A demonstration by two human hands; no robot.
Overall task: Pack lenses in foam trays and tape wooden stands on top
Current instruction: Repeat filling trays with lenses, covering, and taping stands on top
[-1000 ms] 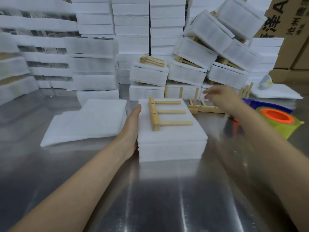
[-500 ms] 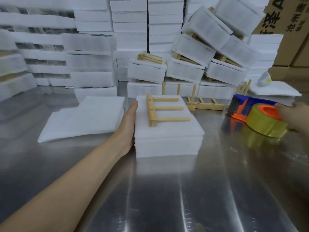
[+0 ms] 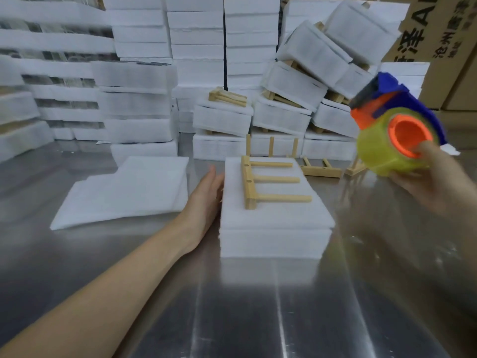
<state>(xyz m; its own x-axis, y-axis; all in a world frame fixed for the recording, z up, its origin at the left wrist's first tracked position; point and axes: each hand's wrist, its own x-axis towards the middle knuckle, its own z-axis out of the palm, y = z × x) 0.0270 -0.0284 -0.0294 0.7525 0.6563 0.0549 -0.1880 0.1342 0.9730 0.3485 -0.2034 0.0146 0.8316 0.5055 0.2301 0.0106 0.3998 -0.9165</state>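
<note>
Here we look down at a shiny metal bench [image 3: 258,319] from head height. In the middle sits a white foam tray stack [image 3: 273,228], and a wooden stand [image 3: 268,183] lies flat on top of it, its three pegs pointing right. Our left hand [image 3: 206,197] is open and flat, palm pressed against the left side of the foam tray stack. Our right hand [image 3: 436,182], raised at the right edge, grips a tape dispenser [image 3: 395,125] with a blue and orange frame and a yellowish roll of tape; it is held in the air, above and to the right of the stack, and is blurred. To the left lies a pile of flat foam sheets [image 3: 129,189]. Just behind the stack, more wooden stands [image 3: 320,169] rest on the bench. Taped foam packs [image 3: 284,99] are heaped at the back, some tilted, with cardboard boxes [image 3: 438,34] at the far right.
</note>
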